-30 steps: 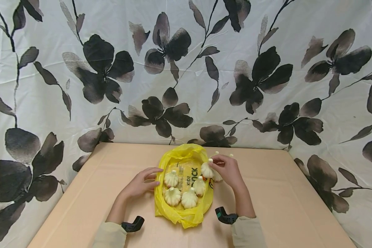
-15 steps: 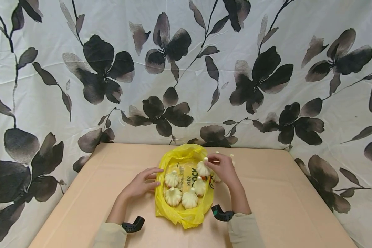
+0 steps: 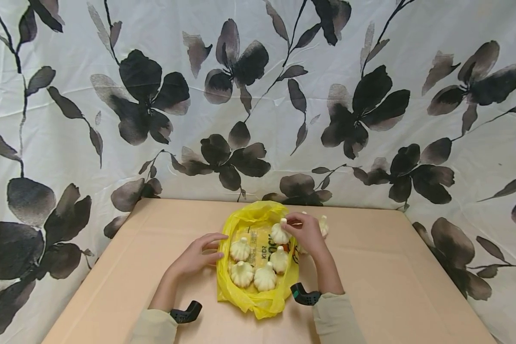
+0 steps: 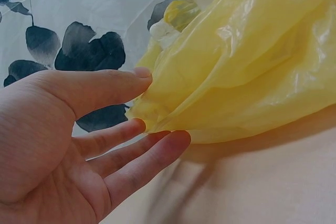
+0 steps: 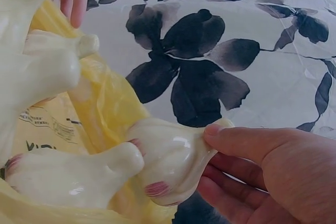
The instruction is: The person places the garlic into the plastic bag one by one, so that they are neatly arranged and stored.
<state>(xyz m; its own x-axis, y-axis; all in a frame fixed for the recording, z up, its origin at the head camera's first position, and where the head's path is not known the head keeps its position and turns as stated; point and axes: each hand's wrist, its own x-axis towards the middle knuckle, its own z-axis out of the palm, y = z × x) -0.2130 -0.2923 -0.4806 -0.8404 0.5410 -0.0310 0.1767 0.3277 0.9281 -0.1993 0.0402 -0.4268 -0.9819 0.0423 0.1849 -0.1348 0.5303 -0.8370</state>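
My right hand (image 3: pixel 306 233) pinches a garlic bulb (image 5: pixel 173 161) by its stem, thumb on one side and fingers on the other. That bulb is over the right side of an open yellow plastic bag (image 3: pixel 252 303). Several more pale bulbs sit inside, among them a front one (image 3: pixel 265 277) and a left one (image 3: pixel 240 249). My left hand (image 4: pixel 79 135) touches the bag's left side with thumb and fingertips, the fingers extended and spread. In the right wrist view a bulb (image 5: pixel 73 174) in the bag lies close beside the held one.
Beyond my right hand, a garlic bulb (image 3: pixel 324 226) stands on the tan tabletop (image 3: pixel 382 267), with others partly hidden behind the hand. A floral cloth (image 3: pixel 284 110) hangs behind the table's back edge. Black wrist cameras sit on both forearms.
My right hand has moved left with the garlic bulb, from the bag's right rim to further over its inside. The left hand stays at the bag's left side.
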